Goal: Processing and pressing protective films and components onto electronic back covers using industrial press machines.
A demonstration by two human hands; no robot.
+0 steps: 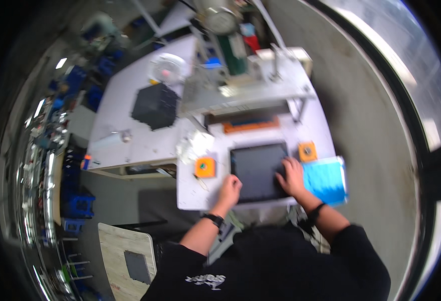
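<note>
A flat, dark, square sheet or tray (258, 173) lies on the white table in front of me, inside a slightly raised black border. My right hand (293, 176) rests over its right edge, fingers spread and thumb out to the left. At the sheet's near left corner is my left hand (230, 189), its fingers curled together; whatever they may hold is too small to make out. Left of the sheet sits an orange box with a green button (205, 167). A second orange box with a dark button (307, 151) stands beyond my right hand.
Behind the sheet stands a green press-like machine (232, 55) on a raised metal platform (245, 98), an orange bar (250, 124) under it. Blue sheet material (325, 181) lies at right. Crumpled white material (195, 145), a dark stack (155, 105) and a white fan (167, 68) are left.
</note>
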